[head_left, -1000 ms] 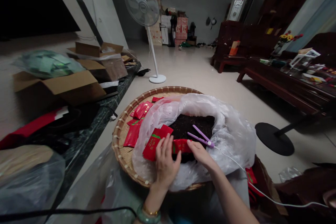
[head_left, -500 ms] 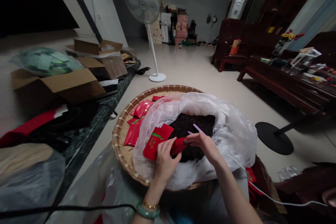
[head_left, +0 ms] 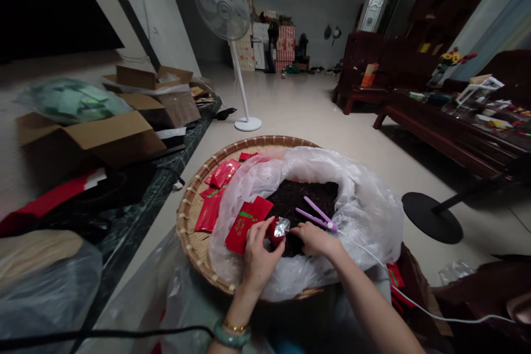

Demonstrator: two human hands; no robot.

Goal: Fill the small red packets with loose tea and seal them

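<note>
My left hand (head_left: 261, 251) is closed around a small red packet (head_left: 274, 243), whose open mouth shows a silver foil lining. Just right of it, my right hand (head_left: 311, 238) is curled down into dark, loose, tea-like material (head_left: 305, 191); what its fingers hold is hidden. This material fills a translucent white plastic bag (head_left: 369, 193) with its edge rolled outward. A purple mini hair straightener (head_left: 317, 214), jaws apart, lies on the dark material beyond my right hand. Left of my left hand, a flat red packet (head_left: 244, 227) with gold print rests on the bag's edge.
The bag sits in a round woven bamboo tray (head_left: 188, 232), with more red packets (head_left: 209, 213) along its left side. A white cord (head_left: 440, 318) runs right from the straightener. A white fan (head_left: 248, 123) stands ahead, cardboard boxes (head_left: 112, 133) left, a black stand base (head_left: 431, 217) right.
My right hand has come off the red packet and lowered into the dark material. The packet's foil-lined mouth now faces up, and more of the purple straightener shows.
</note>
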